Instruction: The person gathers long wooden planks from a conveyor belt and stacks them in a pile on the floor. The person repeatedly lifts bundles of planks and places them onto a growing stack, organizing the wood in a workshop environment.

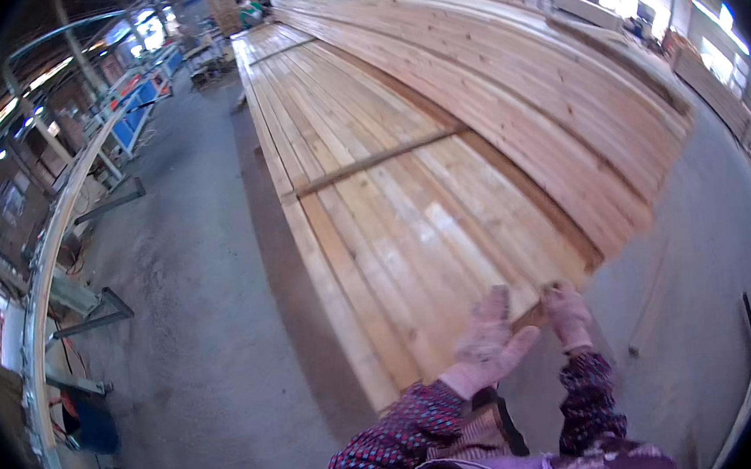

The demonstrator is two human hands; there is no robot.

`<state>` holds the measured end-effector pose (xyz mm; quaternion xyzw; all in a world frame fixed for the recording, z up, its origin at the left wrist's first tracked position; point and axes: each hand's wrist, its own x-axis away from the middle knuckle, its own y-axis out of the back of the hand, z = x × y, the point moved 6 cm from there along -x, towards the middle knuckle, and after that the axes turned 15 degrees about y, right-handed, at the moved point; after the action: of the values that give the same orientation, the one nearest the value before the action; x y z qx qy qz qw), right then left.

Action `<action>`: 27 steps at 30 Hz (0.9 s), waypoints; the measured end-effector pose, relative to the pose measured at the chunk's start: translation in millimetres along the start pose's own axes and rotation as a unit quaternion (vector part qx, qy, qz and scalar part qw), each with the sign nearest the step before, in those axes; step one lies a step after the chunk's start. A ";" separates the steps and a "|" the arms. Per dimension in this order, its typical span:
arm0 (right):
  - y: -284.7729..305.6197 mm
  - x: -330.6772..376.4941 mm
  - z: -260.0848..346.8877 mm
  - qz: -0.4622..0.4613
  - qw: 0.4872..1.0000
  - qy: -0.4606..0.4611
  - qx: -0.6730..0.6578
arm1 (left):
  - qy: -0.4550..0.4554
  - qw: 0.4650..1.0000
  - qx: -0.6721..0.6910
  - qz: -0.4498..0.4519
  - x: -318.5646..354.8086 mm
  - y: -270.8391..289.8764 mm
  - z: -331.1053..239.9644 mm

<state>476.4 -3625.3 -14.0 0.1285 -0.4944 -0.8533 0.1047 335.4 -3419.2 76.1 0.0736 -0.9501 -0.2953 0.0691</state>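
Observation:
A layer of long, pale wooden boards (399, 304) lies side by side, running away from me. My left hand (488, 345), in a pinkish work glove, rests at the near ends of the boards, palm down, with its fingers stretched and the thumb apart. Just to its right, my right hand (568, 316), gloved alike, has its fingers curled over the end of a wooden board (535, 276) at the layer's right near corner. Its fingertips are slightly blurred. A thin wooden strip (378, 161) lies across the layer, with another farther off.
A taller stack of planks (505, 80) stands along the right side of the layer. Concrete floor (196, 322) runs along the left, beside a long curved-looking rail (58, 235) on metal legs. Another person (249, 11) stands at the far end of the boards.

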 end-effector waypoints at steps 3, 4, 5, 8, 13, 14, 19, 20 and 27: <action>-61.4 62.0 172.5 0.101 0.983 0.150 0.035 | 0.148 0.984 0.007 -0.100 112.2 77.4 90.7; -78.0 79.6 225.1 0.143 0.974 0.170 0.035 | 0.237 0.960 -0.021 -0.146 152.6 116.7 105.0; -90.0 94.3 277.2 0.188 0.962 0.195 0.029 | 0.252 0.951 0.081 -0.161 191.1 124.7 175.6; -112.6 137.0 382.1 0.215 0.937 0.258 -0.095 | 0.349 0.888 0.040 -0.297 357.3 163.2 315.0; -178.0 176.4 492.9 0.309 0.880 0.348 -0.098 | 0.576 0.775 -0.151 -0.212 528.9 186.9 396.7; -196.8 183.9 510.8 0.344 0.870 0.344 -0.076 | 0.593 0.767 -0.212 -0.124 541.4 186.2 402.7; -309.5 228.8 586.9 0.416 0.812 0.410 -0.024 | 0.617 0.770 -0.156 -0.045 579.7 217.4 427.1; -324.0 238.8 605.8 0.424 0.798 0.429 0.001 | 0.630 0.768 -0.095 -0.067 580.6 243.2 411.5; -435.8 296.5 812.2 0.458 0.687 0.559 0.079 | 0.664 0.727 -0.021 -0.171 662.1 287.8 479.9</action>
<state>-88.4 -2839.4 -39.5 0.3467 -0.4070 -0.4275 0.7289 -425.6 -3040.0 -93.0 0.4105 -0.6264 -0.1976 0.6325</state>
